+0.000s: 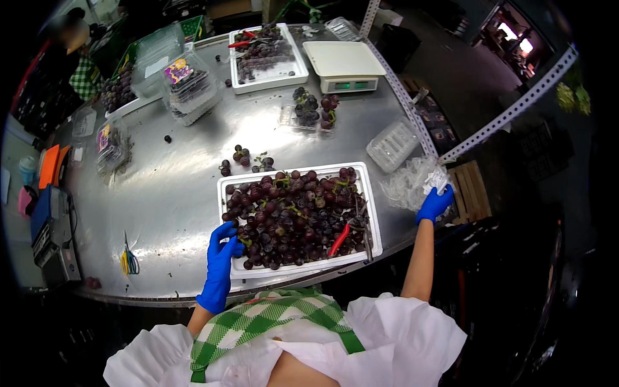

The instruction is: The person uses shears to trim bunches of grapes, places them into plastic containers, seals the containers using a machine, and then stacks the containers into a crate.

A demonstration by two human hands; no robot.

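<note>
A white foam tray (290,273) heaped with dark red grapes (290,217) lies in front of me on the steel table. At the tray's left rim is my left hand (223,256) in a blue glove, its curled fingertips against the outermost grapes. Whether it grips any of them is hidden. My right hand (435,204), also gloved in blue, holds a crumpled piece of clear plastic (437,179) with white on it, above the table's right edge. More crumpled clear plastic (408,186) lies beside that hand. Red-handled snips (340,240) rest on the grapes at the tray's right.
Past the tray stand an opened clear clamshell (295,123) with grapes, a digital scale (346,63) and another foam tray (271,87). Empty clear clamshells (394,144) lie at right, near a perforated metal post (406,101). Yellow-and-teal scissors (129,261) lie at left. A person stands far left.
</note>
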